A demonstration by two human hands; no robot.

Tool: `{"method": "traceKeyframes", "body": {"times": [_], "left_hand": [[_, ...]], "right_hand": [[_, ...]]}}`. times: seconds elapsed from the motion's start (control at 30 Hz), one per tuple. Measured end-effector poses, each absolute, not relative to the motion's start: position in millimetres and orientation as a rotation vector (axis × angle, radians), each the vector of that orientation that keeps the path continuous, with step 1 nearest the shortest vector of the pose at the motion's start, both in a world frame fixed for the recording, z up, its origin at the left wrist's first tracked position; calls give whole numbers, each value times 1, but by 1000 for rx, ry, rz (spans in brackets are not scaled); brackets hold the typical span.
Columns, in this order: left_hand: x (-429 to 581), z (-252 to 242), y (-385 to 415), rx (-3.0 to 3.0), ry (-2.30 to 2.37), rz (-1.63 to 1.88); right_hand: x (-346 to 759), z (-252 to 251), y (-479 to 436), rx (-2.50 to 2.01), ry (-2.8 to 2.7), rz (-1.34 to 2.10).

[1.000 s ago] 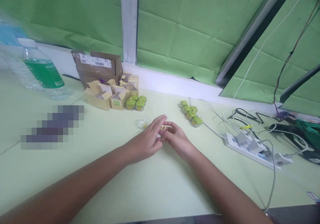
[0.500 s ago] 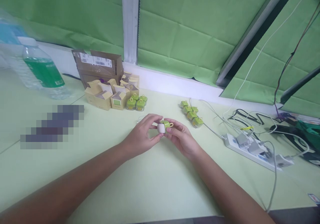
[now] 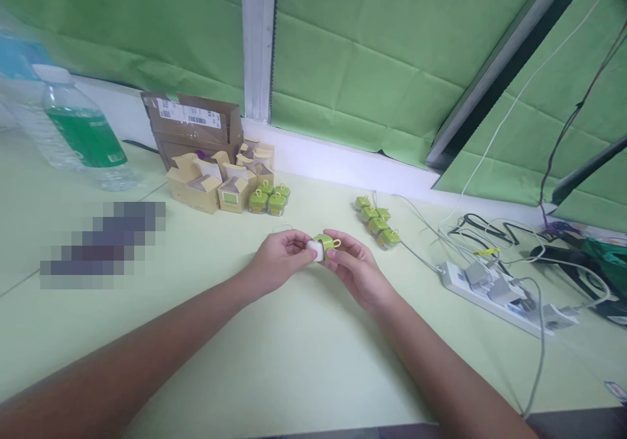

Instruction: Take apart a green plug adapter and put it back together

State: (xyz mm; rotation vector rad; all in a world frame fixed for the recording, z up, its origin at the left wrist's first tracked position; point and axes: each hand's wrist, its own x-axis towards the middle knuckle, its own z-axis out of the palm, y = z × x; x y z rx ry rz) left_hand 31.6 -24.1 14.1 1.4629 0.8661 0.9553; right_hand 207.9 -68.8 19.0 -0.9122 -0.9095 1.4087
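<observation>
Pinching a small green-and-white cube [image 3: 321, 247] between them, my left hand [image 3: 279, 256] and right hand [image 3: 356, 270] were curled closed over the counter [image 3: 313, 354].

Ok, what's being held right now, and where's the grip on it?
A small green-and-white item with a yellow loop, held by the left hand at its white end and the right hand at its green side.

Hidden: my fingers [image 3: 298, 245] covered part of the green-topped piece [image 3: 321, 247] | Blurred: a pixelated patch [image 3: 102, 246] masked one object | Too small: the carton's label [image 3: 189, 115] was unreadable | Cut off: the bottom edge clipped my left forearm [image 3: 122, 341]
</observation>
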Motion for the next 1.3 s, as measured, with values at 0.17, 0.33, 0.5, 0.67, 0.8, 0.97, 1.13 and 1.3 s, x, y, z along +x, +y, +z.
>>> {"method": "traceKeyframes", "body": {"times": [0.17,0.33,0.5,0.67,0.8,0.97,1.13,1.3], "left_hand": [[25,12,-18,1523,913,945],[14,13,-16,2163,1146,1039],[9,6,-11,2712,1069,941],[11,2,-9,2909,1044,748],[9,3,-10,2923,1053,765],[5,6,-9,2831,1116,887],[7,16,-17,2734,986,1013],[16,14,-26,2685,780,1001]], "right_hand": [[215,25,-68,-929,-863,1365],[220,22,-66,-1019,-792,1243],[218,17,-64,-1088,-789,1210],[217,18,-66,-1116,-800,1215],[216,17,-65,-1143,-799,1218],[217,15,-64,-1129,-800,1252],[214,17,-66,-1076,-842,1339],[205,21,-73,-957,-979,1480]]}}
